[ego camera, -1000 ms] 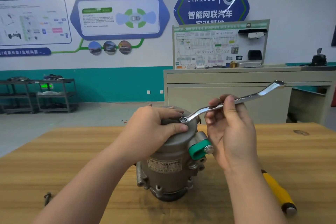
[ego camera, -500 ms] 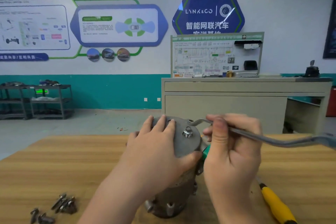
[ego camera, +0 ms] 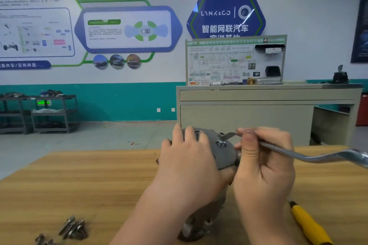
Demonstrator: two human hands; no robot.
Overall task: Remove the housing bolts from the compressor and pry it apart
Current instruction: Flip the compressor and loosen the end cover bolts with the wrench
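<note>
A grey metal compressor [ego camera: 223, 155] stands on the wooden table [ego camera: 79, 185], tipped toward me so its round top face shows. A bolt [ego camera: 221, 143] sticks up from that face. My left hand [ego camera: 191, 161] lies over the top and side of the compressor, fingers spread across it. My right hand [ego camera: 262, 165] grips the shaft of a silver offset wrench [ego camera: 310, 155]. The wrench's ring end sits just above and behind the bolt. Its other end runs off toward the right edge. Most of the compressor's body is hidden behind my hands.
Several removed bolts [ego camera: 73, 228] lie in a pile at the table's front left. A yellow-handled tool [ego camera: 310, 225] lies on the table at the right, near my right wrist. Beyond the table stand a beige cabinet [ego camera: 258, 105] and dark shelving carts [ego camera: 39, 113].
The view has dropped and moved closer. The compressor has tipped toward me. The wrench has swung down from high right to nearly level, its ring end now off the bolt head.
</note>
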